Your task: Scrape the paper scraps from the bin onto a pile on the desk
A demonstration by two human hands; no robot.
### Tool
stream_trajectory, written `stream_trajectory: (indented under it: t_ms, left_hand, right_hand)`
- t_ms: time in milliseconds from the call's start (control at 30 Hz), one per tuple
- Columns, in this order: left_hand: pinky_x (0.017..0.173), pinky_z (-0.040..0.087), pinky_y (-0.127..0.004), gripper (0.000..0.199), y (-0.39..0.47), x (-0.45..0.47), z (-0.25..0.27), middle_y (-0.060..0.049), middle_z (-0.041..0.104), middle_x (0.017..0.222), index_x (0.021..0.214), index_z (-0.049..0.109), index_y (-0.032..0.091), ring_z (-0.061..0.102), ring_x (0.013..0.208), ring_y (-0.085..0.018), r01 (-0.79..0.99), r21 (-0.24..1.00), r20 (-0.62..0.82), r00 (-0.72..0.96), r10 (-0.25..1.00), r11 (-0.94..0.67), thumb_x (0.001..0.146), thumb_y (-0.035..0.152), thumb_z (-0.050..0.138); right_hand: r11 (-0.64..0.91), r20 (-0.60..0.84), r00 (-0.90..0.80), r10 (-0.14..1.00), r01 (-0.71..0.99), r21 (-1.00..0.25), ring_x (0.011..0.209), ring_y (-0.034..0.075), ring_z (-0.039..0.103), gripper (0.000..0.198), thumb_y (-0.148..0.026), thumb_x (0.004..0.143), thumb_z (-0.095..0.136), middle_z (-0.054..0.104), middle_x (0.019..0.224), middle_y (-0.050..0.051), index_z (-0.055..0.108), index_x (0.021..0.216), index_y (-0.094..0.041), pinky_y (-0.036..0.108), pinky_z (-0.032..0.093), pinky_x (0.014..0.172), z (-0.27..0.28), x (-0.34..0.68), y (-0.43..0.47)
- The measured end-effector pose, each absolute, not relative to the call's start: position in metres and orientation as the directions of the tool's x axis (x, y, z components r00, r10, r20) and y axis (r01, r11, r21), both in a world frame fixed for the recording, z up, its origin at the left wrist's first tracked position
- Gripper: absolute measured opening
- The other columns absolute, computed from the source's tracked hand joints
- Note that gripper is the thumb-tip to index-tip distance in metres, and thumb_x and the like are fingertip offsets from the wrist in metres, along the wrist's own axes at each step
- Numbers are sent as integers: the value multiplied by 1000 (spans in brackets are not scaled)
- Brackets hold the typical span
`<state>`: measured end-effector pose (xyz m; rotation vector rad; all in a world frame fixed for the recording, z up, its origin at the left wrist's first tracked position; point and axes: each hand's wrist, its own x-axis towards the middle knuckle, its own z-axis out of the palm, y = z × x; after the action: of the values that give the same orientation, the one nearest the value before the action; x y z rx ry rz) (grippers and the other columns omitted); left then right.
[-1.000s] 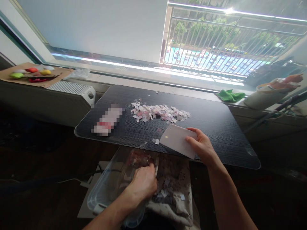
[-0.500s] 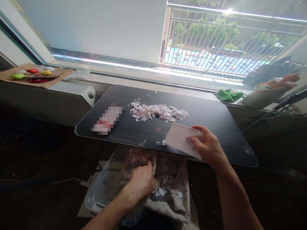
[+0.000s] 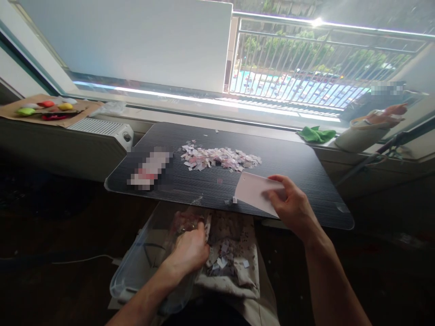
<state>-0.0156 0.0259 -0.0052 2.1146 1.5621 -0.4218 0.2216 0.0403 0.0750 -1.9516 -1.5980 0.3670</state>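
Observation:
My right hand (image 3: 288, 201) pinches a thin, pale flat card (image 3: 255, 192) by its right end, thumb on top. The card lies low over the front of a dark wood-grain table (image 3: 295, 167). Touching or very close to its left edge is a small white scrap (image 3: 234, 199). Beyond the card spreads a pile of small cut paper pieces (image 3: 217, 157). Below the table's front edge, my left hand (image 3: 192, 246) is closed on the right side of a clear plastic bin (image 3: 118, 276). Its fingertips are partly hidden. Reddish contents (image 3: 185, 222) show dimly inside the bin.
A speckled cloth (image 3: 234, 283) with scattered paper pieces lies below the table, right of the bin. A blurred-out item (image 3: 149, 170) rests on the table's left. Along the window stand a green cloth (image 3: 316, 134), a pale pot (image 3: 360, 136) and a radiator (image 3: 105, 128).
The whole view has shifted a little. The small scraps by the card have slid slightly right on the table. Both hands keep their holds.

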Motion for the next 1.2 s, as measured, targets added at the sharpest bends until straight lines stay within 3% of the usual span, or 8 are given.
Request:
stream_trajectory:
  t_ms: [200,400,733,933,1100,1200]
  left_hand:
    - [68,42,-33,27,28,-16,-9,-11,63,84,95,41,16,60,82,-25,955,187,-519,296,802,-232,69,21,36]
    - [65,44,-36,30,29,-13,-13,-12,64,82,96,40,15,61,79,-27,954,178,-520,299,800,-241,68,21,37]
    - [67,43,-37,27,30,-13,-11,-12,63,83,95,41,15,60,80,-27,948,196,-521,318,792,-252,69,21,37]
    - [68,43,-36,25,30,-13,-10,-11,63,83,93,42,16,60,81,-26,949,198,-527,314,790,-245,69,21,37]
    - [69,43,-36,25,29,-12,-9,-12,63,83,93,43,16,60,82,-26,954,179,-537,298,790,-238,69,19,36]
    - [69,43,-35,25,29,-12,-9,-12,63,84,93,43,15,60,83,-26,953,184,-531,303,791,-242,69,20,36]
  right_hand:
    - [-84,214,235,948,835,-544,45,10,43,31,-30,73,47,55,60,-3,53,102,-24,22,37,50,79,219,33]
    - [-5,167,133,977,795,-606,48,10,46,32,-29,75,44,57,62,-2,52,105,-23,22,37,50,73,195,42]
    - [-52,193,215,957,785,-617,45,9,44,33,-33,74,47,59,65,-1,52,105,-23,22,38,50,72,209,34]
    - [-41,170,149,974,855,-517,44,10,45,29,-28,74,46,54,56,-3,53,101,-24,21,37,49,81,207,29]
    - [7,217,121,969,862,-508,52,11,52,30,-25,76,44,61,69,-1,50,105,-24,21,39,54,86,205,27]
    - [31,201,60,978,907,-420,56,13,55,29,-24,75,44,62,70,-1,51,103,-23,22,39,55,87,204,27]
